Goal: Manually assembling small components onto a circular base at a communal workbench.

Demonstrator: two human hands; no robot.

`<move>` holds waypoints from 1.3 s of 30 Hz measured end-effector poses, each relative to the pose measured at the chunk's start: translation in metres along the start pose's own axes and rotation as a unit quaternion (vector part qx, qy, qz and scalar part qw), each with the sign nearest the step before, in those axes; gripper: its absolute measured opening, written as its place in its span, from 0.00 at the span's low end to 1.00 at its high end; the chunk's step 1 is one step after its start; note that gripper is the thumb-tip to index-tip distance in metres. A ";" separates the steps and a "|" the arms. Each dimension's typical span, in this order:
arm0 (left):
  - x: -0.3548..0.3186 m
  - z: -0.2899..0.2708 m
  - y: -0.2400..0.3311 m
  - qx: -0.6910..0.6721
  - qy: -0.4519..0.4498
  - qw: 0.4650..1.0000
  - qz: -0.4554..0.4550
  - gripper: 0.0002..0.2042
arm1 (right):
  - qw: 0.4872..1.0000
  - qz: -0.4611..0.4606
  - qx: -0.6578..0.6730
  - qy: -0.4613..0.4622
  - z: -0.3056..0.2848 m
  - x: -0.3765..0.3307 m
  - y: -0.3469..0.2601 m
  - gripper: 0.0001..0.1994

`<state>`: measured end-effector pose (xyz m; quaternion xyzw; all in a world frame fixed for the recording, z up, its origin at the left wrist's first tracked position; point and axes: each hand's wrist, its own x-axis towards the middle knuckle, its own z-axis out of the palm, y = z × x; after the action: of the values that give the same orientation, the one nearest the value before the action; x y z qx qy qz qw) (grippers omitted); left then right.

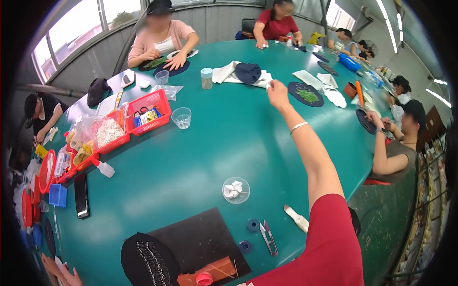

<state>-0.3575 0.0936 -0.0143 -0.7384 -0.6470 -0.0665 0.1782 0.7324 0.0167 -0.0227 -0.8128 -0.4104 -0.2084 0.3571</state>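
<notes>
My right hand (pixel 278 94) reaches far across the green table, fingers pinched together at the right end of a folded white cloth (pixel 224 74). A dark blue bunched cloth (pixel 248 73) lies on top of that cloth. Just right of the hand is a dark oval piece (pixel 306 94) bearing a heap of small green bits. My left hand is out of view. Close to my body, a black oval piece (pixel 148 260) with rows of small pale stitches or beads overlaps a dark mat (pixel 191 238). Thread snips (pixel 268 238) lie beside two dark blue spools (pixel 253 225).
A clear dish (pixel 235 190) of crumpled white bits and a white-handled blade (pixel 296 218) lie mid-table. Red baskets (pixel 149 112), a clear cup (pixel 181 117) and a black phone (pixel 82 195) stand left. A neighbour's hands (pixel 62 271) show lower left; several co-workers sit around.
</notes>
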 end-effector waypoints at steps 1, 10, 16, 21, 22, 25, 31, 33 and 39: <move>-0.006 -0.006 0.005 -0.001 -0.007 1.000 0.005 0.22 | 0.999 0.010 0.001 0.035 0.010 0.015 0.007 0.15; -0.066 -0.061 -0.017 0.037 -0.023 0.997 0.061 0.20 | 0.997 0.064 0.033 -0.010 0.089 0.047 -0.021 0.42; -0.072 -0.080 0.020 0.054 -0.085 0.995 -0.002 0.19 | 0.996 0.030 -0.087 0.011 0.104 0.045 -0.014 0.08; -0.067 -0.076 0.043 0.033 -0.101 0.994 -0.019 0.18 | 0.999 -0.020 -0.019 0.046 0.081 0.033 0.016 0.17; -0.062 -0.069 0.050 0.023 -0.104 0.994 -0.021 0.18 | 0.998 -0.025 -0.029 0.048 0.068 0.035 0.021 0.17; -0.054 -0.071 0.049 -0.001 -0.087 0.996 -0.029 0.19 | 0.991 0.021 0.052 0.120 0.017 0.044 0.018 0.19; -0.053 -0.013 0.010 -0.142 0.026 0.989 -0.026 0.25 | 0.986 0.038 0.065 0.146 -0.048 0.071 -0.049 0.18; -0.040 0.005 0.043 -0.210 0.078 0.975 -0.005 0.26 | 0.980 -0.045 -0.044 0.188 -0.087 0.092 -0.035 0.18; -0.004 0.011 0.099 -0.196 0.098 0.975 -0.031 0.24 | 0.985 -0.127 0.032 0.116 -0.189 0.124 -0.060 0.21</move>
<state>-0.2628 0.0840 -0.0430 -0.7282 -0.6235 -0.2699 0.0902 0.7466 -0.0365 0.2046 -0.7124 -0.4727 -0.3321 0.3985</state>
